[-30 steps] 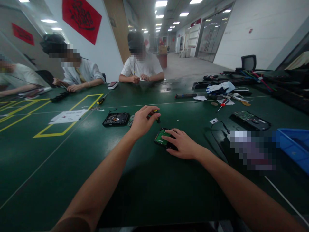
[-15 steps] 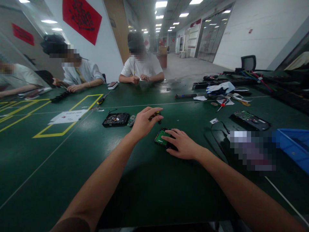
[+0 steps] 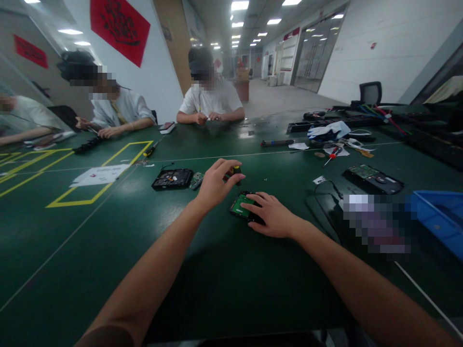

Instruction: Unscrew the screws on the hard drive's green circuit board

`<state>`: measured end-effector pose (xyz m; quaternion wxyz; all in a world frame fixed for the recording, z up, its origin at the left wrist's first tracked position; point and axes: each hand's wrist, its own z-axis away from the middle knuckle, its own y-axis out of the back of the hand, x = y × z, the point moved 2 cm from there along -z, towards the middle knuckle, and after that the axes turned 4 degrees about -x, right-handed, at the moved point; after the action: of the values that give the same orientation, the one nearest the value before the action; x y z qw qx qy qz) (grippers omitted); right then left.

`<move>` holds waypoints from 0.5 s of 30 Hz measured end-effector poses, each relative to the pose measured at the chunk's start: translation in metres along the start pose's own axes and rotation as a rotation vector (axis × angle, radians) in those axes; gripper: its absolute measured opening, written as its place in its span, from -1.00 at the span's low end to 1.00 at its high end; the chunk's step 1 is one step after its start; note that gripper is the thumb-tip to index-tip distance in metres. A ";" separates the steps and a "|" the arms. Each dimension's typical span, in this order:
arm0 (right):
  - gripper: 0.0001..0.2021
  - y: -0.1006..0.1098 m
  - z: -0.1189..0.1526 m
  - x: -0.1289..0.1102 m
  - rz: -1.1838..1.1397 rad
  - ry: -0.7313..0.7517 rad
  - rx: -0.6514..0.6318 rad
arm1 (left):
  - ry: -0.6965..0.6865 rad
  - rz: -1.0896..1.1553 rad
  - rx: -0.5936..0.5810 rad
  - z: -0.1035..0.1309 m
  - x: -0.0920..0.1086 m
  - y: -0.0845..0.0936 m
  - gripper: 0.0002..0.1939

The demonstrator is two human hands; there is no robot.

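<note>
My right hand lies flat on the drive, board up, pinning it to the table so it can't slide. My left hand, just beyond it, closes around a screwdriver; an opened drive lies farther left.

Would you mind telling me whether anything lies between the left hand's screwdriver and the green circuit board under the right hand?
Nothing visible does. The left hand holds the screwdriver just above and behind the circuit board, which the right hand presses to the green table; only a bare gap separates them.
</note>
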<state>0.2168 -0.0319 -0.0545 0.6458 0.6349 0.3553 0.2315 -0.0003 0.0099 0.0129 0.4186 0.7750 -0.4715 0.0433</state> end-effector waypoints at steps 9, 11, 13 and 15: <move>-0.38 -0.001 0.001 0.001 -0.011 -0.006 -0.003 | -0.066 0.019 -0.103 -0.003 0.000 0.004 -0.55; -0.37 -0.001 0.001 0.001 -0.009 -0.005 -0.001 | -0.088 0.052 -0.122 -0.003 -0.002 0.003 -0.54; -0.37 -0.001 0.001 0.002 -0.006 -0.006 -0.002 | -0.098 0.100 -0.144 -0.003 -0.003 0.002 -0.55; -0.37 -0.001 0.001 0.002 -0.006 -0.007 -0.004 | -0.106 0.124 -0.135 -0.002 -0.003 0.002 -0.58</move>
<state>0.2181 -0.0312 -0.0562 0.6490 0.6332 0.3546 0.2283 -0.0027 0.0132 0.0145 0.4408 0.7155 -0.5419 -0.0034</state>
